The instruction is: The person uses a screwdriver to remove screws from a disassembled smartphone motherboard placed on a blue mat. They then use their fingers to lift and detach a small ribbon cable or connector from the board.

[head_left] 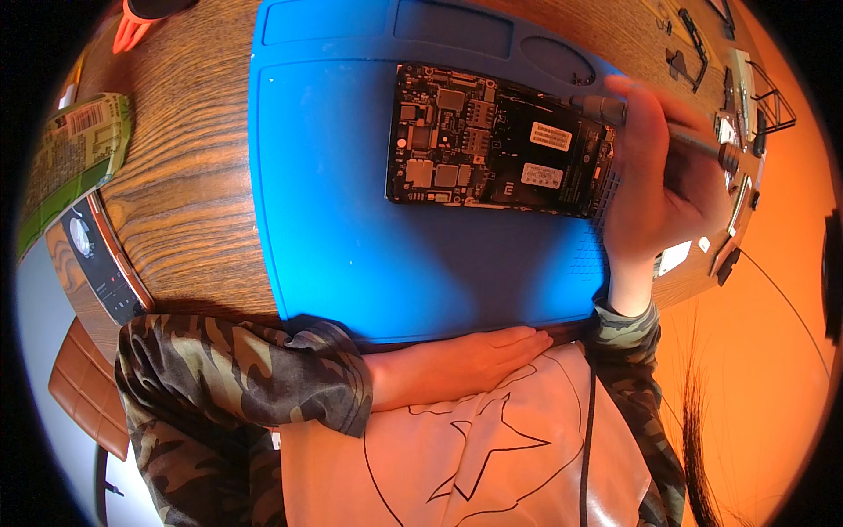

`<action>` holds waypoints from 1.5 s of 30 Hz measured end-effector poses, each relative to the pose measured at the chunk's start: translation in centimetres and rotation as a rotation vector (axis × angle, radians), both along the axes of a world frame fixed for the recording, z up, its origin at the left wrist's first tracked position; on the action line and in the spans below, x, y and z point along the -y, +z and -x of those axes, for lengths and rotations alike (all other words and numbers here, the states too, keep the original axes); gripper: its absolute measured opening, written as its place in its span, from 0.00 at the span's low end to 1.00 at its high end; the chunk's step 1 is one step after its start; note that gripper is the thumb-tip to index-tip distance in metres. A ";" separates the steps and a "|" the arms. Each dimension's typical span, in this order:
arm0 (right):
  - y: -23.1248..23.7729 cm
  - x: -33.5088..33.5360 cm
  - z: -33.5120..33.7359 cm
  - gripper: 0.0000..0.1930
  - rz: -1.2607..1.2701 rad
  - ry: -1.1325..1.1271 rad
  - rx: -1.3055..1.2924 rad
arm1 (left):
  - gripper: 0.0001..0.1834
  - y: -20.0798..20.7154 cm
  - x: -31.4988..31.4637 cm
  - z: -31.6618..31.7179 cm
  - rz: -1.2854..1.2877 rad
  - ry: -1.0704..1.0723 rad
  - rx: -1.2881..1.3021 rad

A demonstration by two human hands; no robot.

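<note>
An opened smartphone (507,145) lies on a blue work mat (338,255), its circuit board on the left and its black battery with white labels on the right. Over the phone's right end, my right hand (663,171) is closed around a slim grey screwdriver (601,108). The tool's thin end points left, near the phone's upper right corner; whether it touches is unclear. My left hand (461,362) lies flat with fingers stretched out, by the mat's near edge and against my light-coloured top. It holds nothing.
Small dark parts sit in the mat's oval tray (558,60). Phone frames and loose parts (689,53) lie at the far right. On the left are a green packet (75,162) and another phone (105,263) with its screen lit. Something orange-handled (132,31) stands at the far left.
</note>
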State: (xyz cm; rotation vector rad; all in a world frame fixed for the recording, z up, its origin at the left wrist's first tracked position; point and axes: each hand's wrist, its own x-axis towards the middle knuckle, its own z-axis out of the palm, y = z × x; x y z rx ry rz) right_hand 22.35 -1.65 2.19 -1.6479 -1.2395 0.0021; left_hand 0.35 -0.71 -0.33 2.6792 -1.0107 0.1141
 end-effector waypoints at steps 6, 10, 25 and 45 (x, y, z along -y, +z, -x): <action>2.0 0.1 -0.3 0.08 0.122 -0.059 -0.307 | 0.33 0.1 0.0 -0.2 -0.009 -0.007 -0.011; 1.8 0.0 -1.1 0.09 0.045 0.025 -0.301 | 0.33 0.2 -0.1 -0.3 -0.027 0.000 -0.007; 1.7 1.2 -3.1 0.09 0.040 0.014 -0.410 | 0.33 0.2 -0.1 -0.4 -0.015 -0.004 -0.015; 1.6 -0.1 -1.8 0.09 0.026 -0.129 -0.206 | 0.32 0.1 0.2 -0.4 -0.005 0.018 0.005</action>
